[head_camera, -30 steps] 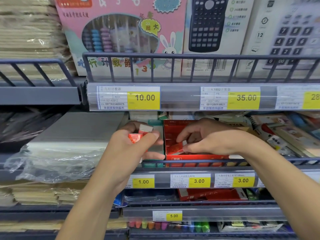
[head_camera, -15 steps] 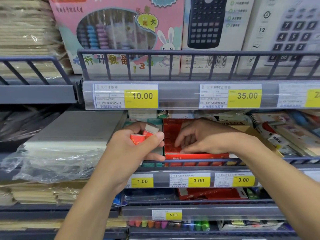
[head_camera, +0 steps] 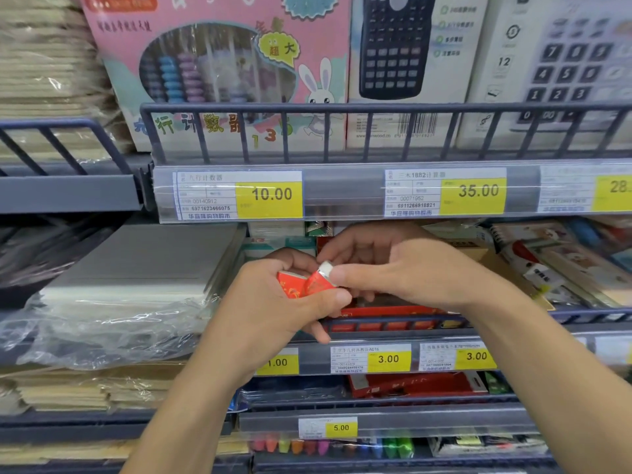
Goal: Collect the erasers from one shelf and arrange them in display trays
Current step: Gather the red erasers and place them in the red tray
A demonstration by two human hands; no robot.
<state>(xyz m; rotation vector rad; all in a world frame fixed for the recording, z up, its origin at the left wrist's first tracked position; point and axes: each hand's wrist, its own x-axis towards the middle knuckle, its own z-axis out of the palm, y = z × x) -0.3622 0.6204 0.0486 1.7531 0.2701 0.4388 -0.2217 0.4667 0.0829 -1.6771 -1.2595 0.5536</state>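
My left hand [head_camera: 270,309] grips a small bunch of erasers [head_camera: 294,285] with red printed sleeves, in front of the middle shelf. My right hand [head_camera: 403,271] pinches one more red-sleeved eraser [head_camera: 321,277] with a white end and presses it against that bunch. Behind both hands sits a red display tray [head_camera: 393,311] on the shelf; its inside is mostly hidden by my hands. A teal box [head_camera: 277,246] stands just left of the tray.
A grey wire rail [head_camera: 444,323] fronts the shelf with price tags below. Plastic-wrapped paper stacks [head_camera: 130,285] lie to the left, notebooks [head_camera: 561,265] to the right. Abacus and calculator boxes [head_camera: 403,63] fill the shelf above. Highlighters [head_camera: 325,446] sit lower down.
My right hand came out of the red tray with an eraser and moved left to the bunch in my left hand. My left hand stayed about where it was.
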